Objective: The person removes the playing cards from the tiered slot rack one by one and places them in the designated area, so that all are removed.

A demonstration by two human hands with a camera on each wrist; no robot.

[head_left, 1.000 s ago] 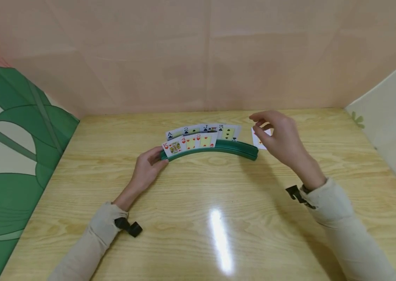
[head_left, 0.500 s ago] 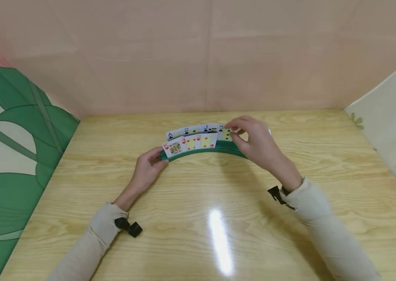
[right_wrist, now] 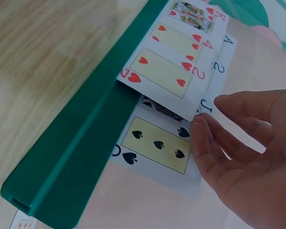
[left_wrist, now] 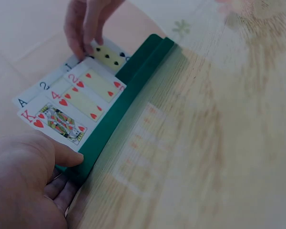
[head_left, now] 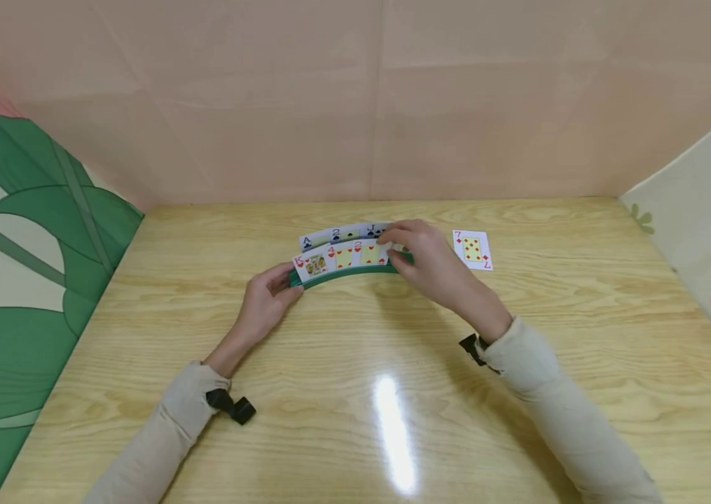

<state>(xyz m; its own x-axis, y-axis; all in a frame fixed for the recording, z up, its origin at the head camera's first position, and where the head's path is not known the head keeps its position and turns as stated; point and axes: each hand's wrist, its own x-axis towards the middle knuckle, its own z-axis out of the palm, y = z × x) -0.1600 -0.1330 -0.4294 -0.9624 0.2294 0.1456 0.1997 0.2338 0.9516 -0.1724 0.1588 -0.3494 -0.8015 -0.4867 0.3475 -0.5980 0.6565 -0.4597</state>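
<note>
A curved green card holder (head_left: 355, 274) stands on the table with playing cards in two rows. The front row shows the king (left_wrist: 63, 121), four and two of hearts (right_wrist: 162, 71). Behind are the ace, two and jack, plus a three of spades (right_wrist: 158, 144). My left hand (head_left: 263, 297) grips the holder's left end, thumb in front and fingers behind. My right hand (head_left: 433, 269) is at the cards' upper edges, near the jack and the three of spades. Its fingertips (right_wrist: 198, 125) are right at the two of hearts' corner, with a gap between thumb and finger.
A seven of diamonds (head_left: 472, 250) lies face up on the wooden table (head_left: 305, 392), to the right of the holder. A pink-beige wall (head_left: 254, 126) rises behind the table's far edge. Patterned panels flank both sides.
My right hand has moved left, from over the seven of diamonds to the cards in the holder, uncovering the seven. My left hand and the holder have stayed put.
</note>
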